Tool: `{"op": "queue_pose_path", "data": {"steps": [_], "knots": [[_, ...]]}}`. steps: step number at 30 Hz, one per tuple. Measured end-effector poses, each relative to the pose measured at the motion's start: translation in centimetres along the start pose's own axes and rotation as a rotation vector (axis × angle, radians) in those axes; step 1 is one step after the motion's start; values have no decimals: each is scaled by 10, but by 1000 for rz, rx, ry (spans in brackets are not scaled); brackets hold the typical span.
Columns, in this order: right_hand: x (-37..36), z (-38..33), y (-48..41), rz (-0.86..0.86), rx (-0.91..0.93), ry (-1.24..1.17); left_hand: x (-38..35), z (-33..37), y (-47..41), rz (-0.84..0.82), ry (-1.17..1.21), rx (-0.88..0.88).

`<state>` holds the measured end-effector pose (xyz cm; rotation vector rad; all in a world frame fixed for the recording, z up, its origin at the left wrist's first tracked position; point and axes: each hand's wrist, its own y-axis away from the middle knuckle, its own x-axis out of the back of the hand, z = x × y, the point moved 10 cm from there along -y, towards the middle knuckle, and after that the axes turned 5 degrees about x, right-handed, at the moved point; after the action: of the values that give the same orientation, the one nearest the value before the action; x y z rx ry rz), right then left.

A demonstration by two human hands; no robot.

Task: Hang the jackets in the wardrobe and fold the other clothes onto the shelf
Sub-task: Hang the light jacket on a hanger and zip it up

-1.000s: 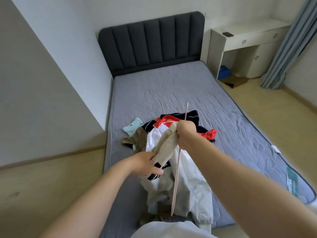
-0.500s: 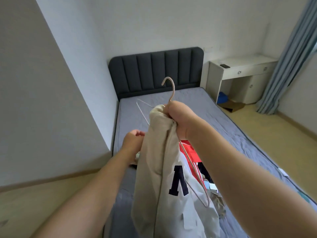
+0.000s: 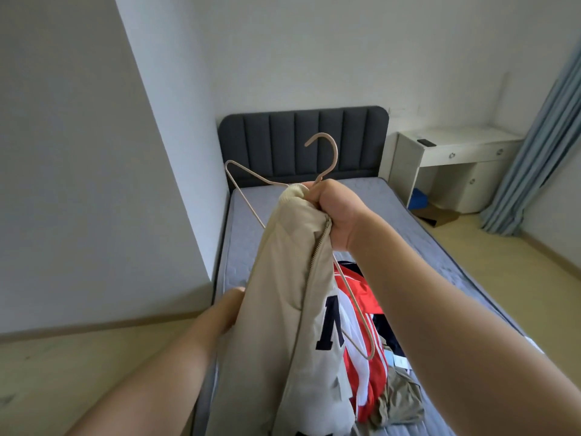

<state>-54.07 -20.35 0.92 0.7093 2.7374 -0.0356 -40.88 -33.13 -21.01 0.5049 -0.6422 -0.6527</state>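
I stood in a home bedroom: a bed (image 3: 251, 234) with a dark padded headboard (image 3: 301, 143), a white desk (image 3: 456, 146) (drawers shut), and a blue curtain (image 3: 540, 136) beside it.

At my 12 o'clock a bed (image 3: 361, 196) runs to a dark headboard (image 3: 283, 143). At 1 o'clock a white desk (image 3: 465, 138) carries a black remote (image 3: 426, 141). Cardboard (image 3: 440, 214) lies below it, and a curtain (image 3: 540, 152) hangs at 2 o'clock.
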Motion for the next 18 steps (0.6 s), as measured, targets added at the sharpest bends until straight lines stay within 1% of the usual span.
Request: {"op": "queue_pose_path", "data": {"steps": [1,4,6,10,12,15,18], "knots": [[-1,2,-1,12,-1,-10,7,-5,4,-15,-64,-33],[7,3,0,57,-5,2,36,-27,-8,70,-279,-129],[13,4,-1,94,-5,22,42,-33,-5,62,-302,-214],[46,4,-8,328,3,171,49,-8,5,37,-174,-346],[61,8,-10,415,-20,281,61,18,12,126,-181,-385],[81,24,-15,430,-75,431,85,66,36,290,-114,-441],[100,43,-16,454,-125,704,103,113,75,273,38,-508]]}}
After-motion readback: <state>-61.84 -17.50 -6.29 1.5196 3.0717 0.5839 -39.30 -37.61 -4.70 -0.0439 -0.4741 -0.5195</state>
